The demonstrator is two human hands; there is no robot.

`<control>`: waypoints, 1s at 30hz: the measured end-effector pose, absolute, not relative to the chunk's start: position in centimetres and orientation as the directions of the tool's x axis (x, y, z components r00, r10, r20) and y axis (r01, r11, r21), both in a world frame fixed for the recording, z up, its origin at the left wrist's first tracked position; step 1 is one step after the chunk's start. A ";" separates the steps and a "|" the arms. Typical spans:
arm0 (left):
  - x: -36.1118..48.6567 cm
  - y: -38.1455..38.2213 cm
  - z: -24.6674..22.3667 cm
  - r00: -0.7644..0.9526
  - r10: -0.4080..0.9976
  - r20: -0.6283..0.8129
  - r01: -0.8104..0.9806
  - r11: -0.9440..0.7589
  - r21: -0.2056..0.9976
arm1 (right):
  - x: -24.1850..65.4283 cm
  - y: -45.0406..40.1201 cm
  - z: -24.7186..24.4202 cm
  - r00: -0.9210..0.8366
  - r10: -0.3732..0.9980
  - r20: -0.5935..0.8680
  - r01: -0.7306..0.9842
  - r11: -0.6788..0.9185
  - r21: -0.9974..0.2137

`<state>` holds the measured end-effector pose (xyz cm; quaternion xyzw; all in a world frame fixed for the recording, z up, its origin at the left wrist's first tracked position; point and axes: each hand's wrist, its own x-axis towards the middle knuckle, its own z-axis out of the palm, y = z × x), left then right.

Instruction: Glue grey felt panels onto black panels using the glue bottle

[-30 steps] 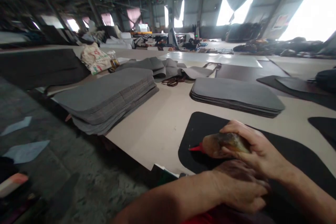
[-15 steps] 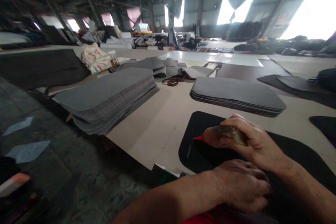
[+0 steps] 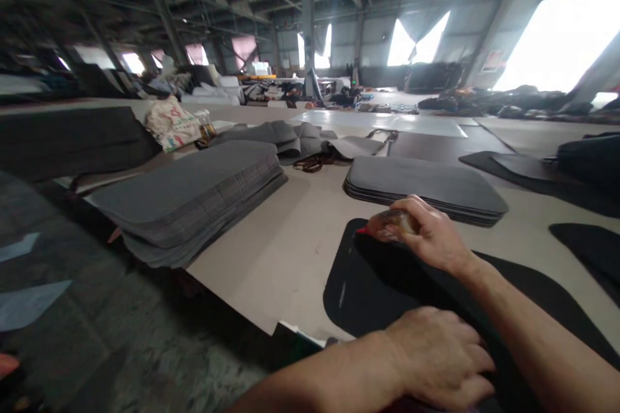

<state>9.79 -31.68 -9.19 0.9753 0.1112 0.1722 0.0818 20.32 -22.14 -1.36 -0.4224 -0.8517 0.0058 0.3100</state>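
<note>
My right hand (image 3: 429,229) is wrapped round a brownish, smeared glue bottle (image 3: 387,224) with a red nozzle, tipped on its side. The nozzle points left, at the far left corner of a black mat piece (image 3: 358,290) with rounded corners. A short pale streak marks that piece near its left edge. My left hand (image 3: 438,355) is closed low over the near part of the black piece, fingers curled and pointing right. Whatever is under its fingers is hidden.
A tall stack of grey mat pieces (image 3: 194,181) stands on the left of the beige table (image 3: 271,264), a lower stack (image 3: 421,184) behind the black piece. Further back lie crumpled grey sheets (image 3: 271,139) and a printed cloth bag (image 3: 172,122). The table's front edge drops to the floor.
My right hand has moved the glue bottle away from me, toward the black piece's far left corner. My left hand stays near the same spot. The view has shifted slightly.
</note>
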 end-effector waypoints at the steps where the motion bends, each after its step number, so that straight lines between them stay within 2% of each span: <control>1: 9.8 -31.7 -9.2 0.916 0.245 0.319 0.188 -0.962 0.200 | 20.3 -22.2 -1.4 -0.451 0.725 0.521 0.723 0.639 -0.263; 9: 9.7 -31.8 -9.2 0.913 0.257 0.317 0.191 -0.956 0.224 | 20.2 -22.0 -1.0 -0.437 0.746 0.503 0.744 0.614 -0.265; 19: 9.4 -31.9 -9.6 0.879 0.273 0.392 0.188 -0.952 0.241 | 20.8 -22.3 0.3 -0.406 0.837 0.367 0.804 0.518 -0.292; 22: 9.4 -31.9 -9.4 0.889 0.270 0.371 0.190 -0.953 0.238 | 20.8 -22.6 0.5 -0.439 0.842 0.314 0.821 0.518 -0.239; 28: 9.5 -31.8 -9.6 0.888 0.259 0.379 0.185 -0.958 0.221 | 21.0 -23.5 0.2 -0.470 0.832 0.294 0.869 0.495 -0.012; 30: 9.5 -31.8 -9.7 0.885 0.258 0.387 0.182 -0.958 0.224 | 21.1 -23.8 0.0 -0.447 0.845 0.294 0.884 0.467 0.003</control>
